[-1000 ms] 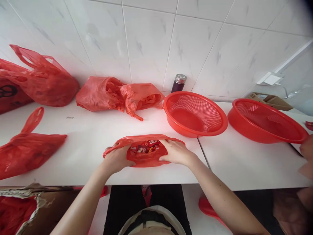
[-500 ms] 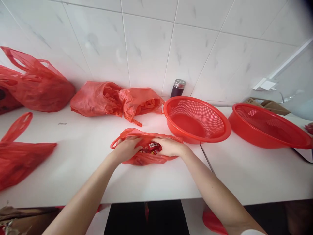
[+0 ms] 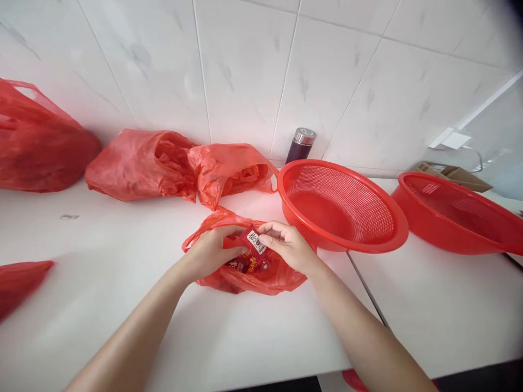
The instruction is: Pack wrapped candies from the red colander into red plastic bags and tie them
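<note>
Red packet [image 3: 255,240] at the mouth of an open red bag [image 3: 278,280] on the counter [image 3: 110,261], pinched by the fingers of the right hand [image 3: 291,249]; those of the left hand [image 3: 207,251] curve at its edge, their grip uncertain. A perforated basket [image 3: 362,197] crowds the bag's right side; 2 crumpled bags [image 3: 126,169] lie behind; a flask [image 3: 302,144] stands partly hidden behind the basket.

Free to pass over the white tabletop [image 3: 249,332] left of and in front of the open red bag [image 3: 269,280]. Blocked behind by 2 slumped bags [image 3: 139,166]; hemmed in at rear right by a perforated basket [image 3: 359,201] (with a wide rim).
</note>
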`<state>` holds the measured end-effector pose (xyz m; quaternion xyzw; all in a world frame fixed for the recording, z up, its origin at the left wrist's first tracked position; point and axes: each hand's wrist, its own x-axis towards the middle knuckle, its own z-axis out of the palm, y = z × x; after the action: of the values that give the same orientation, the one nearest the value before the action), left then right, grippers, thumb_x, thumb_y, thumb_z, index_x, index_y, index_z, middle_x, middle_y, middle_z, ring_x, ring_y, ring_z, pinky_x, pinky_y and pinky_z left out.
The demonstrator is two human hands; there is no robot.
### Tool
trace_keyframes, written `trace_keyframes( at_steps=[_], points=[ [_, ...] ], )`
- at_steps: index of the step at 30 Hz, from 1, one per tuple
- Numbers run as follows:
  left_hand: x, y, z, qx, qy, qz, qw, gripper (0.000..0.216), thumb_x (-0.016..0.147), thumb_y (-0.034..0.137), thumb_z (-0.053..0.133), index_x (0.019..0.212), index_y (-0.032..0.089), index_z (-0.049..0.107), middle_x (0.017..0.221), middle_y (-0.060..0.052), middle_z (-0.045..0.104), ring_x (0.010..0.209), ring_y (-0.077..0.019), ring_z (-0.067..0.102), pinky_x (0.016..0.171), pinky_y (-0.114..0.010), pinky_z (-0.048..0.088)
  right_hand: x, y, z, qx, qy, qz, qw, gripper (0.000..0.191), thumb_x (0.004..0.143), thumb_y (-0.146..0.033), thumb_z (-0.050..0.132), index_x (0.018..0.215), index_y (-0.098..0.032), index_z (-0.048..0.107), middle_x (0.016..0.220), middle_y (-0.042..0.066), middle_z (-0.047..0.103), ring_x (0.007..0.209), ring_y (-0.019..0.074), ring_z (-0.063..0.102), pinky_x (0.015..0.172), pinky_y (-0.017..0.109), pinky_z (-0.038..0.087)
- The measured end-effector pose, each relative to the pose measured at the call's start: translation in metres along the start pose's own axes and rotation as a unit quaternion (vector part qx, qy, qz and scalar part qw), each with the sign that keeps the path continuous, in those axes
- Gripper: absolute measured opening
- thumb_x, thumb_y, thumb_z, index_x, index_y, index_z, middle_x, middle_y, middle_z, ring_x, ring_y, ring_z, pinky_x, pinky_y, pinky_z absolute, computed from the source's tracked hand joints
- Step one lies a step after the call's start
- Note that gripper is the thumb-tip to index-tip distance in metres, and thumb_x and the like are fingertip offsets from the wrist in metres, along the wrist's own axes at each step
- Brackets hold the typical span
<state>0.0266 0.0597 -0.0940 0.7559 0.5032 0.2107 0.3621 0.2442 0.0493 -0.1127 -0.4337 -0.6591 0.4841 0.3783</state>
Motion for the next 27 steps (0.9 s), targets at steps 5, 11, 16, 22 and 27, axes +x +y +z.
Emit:
trace_keyframes(
  at_steps=[5,11,16,22,27],
  points=[
    [-0.001,-0.006,0.002,-0.108,-0.066,-0.003,0.992,0.025,0.081,0.044,0.066,0.099,0.027,0.070,0.101,0.000,0.073,0.091,-0.0213,0.068,0.080,-0.031,0.054,0.001,0.002,0.005,0.015,0.073,0.000,0.997,0.022,0.089,-0.038,0.060,0.102,-0.021,0.063,0.095,0.002,0.070,0.086,0.0137,0.066,0.076,0.026,0.053],
    [0.004,-0.010,0.003,-0.220,-0.051,-0.036,0.973,0.034,0.085,0.053,0.059,0.084,0.021,0.068,0.081,-0.001,0.070,0.074,-0.0177,0.063,0.069,-0.029,0.051,-0.003,-0.008,0.006,-0.022,0.062,-0.036,0.997,0.025,0.093,-0.041,0.055,0.103,-0.023,0.069,0.102,0.003,0.071,0.091,0.0145,0.066,0.082,0.027,0.052],
    [0.006,-0.017,0.005,-0.295,-0.014,-0.068,0.953,0.034,0.081,0.052,0.065,0.077,0.018,0.064,0.075,-0.001,0.067,0.069,-0.0161,0.061,0.069,-0.029,0.051,-0.003,-0.009,0.001,0.031,0.034,0.007,0.999,0.029,0.091,-0.046,0.057,0.102,-0.021,0.065,0.082,0.000,0.067,0.063,0.0112,0.064,0.067,0.026,0.052],
    [0.007,-0.020,0.004,-0.244,-0.014,-0.066,0.967,0.036,0.083,0.055,0.060,0.085,0.020,0.068,0.084,-0.002,0.071,0.078,-0.0200,0.065,0.074,-0.032,0.051,-0.003,-0.007,0.001,-0.019,0.060,-0.007,0.998,0.021,0.090,-0.040,0.059,0.090,-0.020,0.064,0.075,-0.002,0.066,0.063,0.0112,0.062,0.064,0.024,0.050],
    [0.006,-0.018,0.003,0.001,0.049,-0.065,0.997,0.028,0.087,0.047,0.054,0.096,0.028,0.072,0.095,0.001,0.073,0.085,-0.0221,0.066,0.074,-0.032,0.048,0.001,0.006,-0.001,-0.193,0.142,-0.011,0.971,0.020,0.093,-0.036,0.053,0.101,-0.022,0.066,0.089,0.001,0.072,0.073,0.0155,0.066,0.071,0.028,0.052]
  ],
)
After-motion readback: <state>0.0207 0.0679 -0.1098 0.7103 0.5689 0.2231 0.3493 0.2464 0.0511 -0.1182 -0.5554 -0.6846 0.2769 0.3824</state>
